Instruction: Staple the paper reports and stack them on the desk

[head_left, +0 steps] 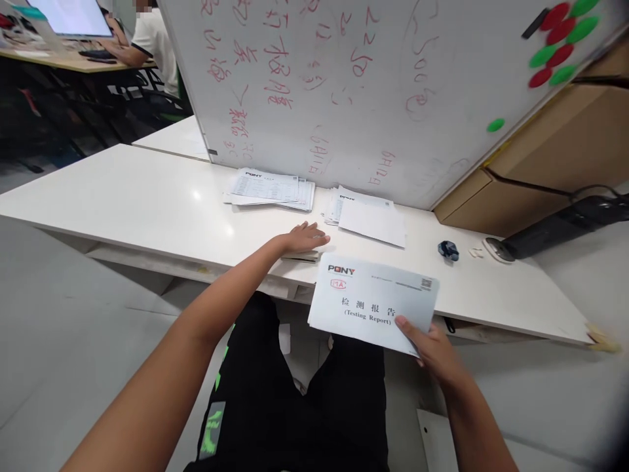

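My right hand [432,351] grips the lower right corner of a printed testing report [366,305], thumb on top, held above my lap at the desk's front edge. The cover carries a PONY logo and a red stamp. With fingers spread, my left hand [305,238] rests on the desk near its front edge, over a thin flat item [301,256] that is mostly hidden. Beyond it lies a stack of printed sheets [265,187] against the whiteboard, and to the right of that a second paper pile [372,219] with a blank sheet on top.
A whiteboard [295,85] with red writing stands along the back of the white desk [122,190]. To the right are a dark blue crumpled item [448,250], a round lidded object [498,249] and cardboard boxes [555,144]. Another person [160,49] sits at a far desk.
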Demonstrator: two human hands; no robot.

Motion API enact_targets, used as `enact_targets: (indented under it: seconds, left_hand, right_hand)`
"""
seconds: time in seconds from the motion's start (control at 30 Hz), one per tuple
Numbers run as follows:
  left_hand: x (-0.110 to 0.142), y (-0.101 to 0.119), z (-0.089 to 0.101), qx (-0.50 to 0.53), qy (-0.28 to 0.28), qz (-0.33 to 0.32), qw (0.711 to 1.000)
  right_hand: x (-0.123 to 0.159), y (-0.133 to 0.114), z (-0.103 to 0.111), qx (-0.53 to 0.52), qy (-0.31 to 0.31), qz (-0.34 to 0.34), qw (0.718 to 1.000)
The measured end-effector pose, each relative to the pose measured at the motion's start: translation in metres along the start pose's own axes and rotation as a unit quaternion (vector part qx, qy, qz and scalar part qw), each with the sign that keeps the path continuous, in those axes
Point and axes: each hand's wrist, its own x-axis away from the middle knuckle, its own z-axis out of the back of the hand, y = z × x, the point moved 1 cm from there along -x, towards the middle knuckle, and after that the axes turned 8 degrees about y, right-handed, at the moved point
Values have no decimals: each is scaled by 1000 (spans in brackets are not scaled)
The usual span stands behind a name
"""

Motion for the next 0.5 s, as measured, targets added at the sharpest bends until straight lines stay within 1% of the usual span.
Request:
enact_targets:
  seconds: [0.07, 0.17, 0.33, 0.5]
  left_hand:
    - [0, 0, -1, -1, 2, -1, 1000]
    - [-1, 0, -2, 0, 4, -1, 1000]
    - [5, 4, 2, 9, 2, 6, 1000]
    - [7, 4, 3, 3, 17, 5, 1000]
  right_hand:
    - [9, 4, 12, -21, 30, 14, 999]
    - [21, 5, 19, -23, 28, 21, 999]
    - [29, 3, 16, -38, 11, 29, 999]
    - [30, 4, 10, -66, -8, 25, 997]
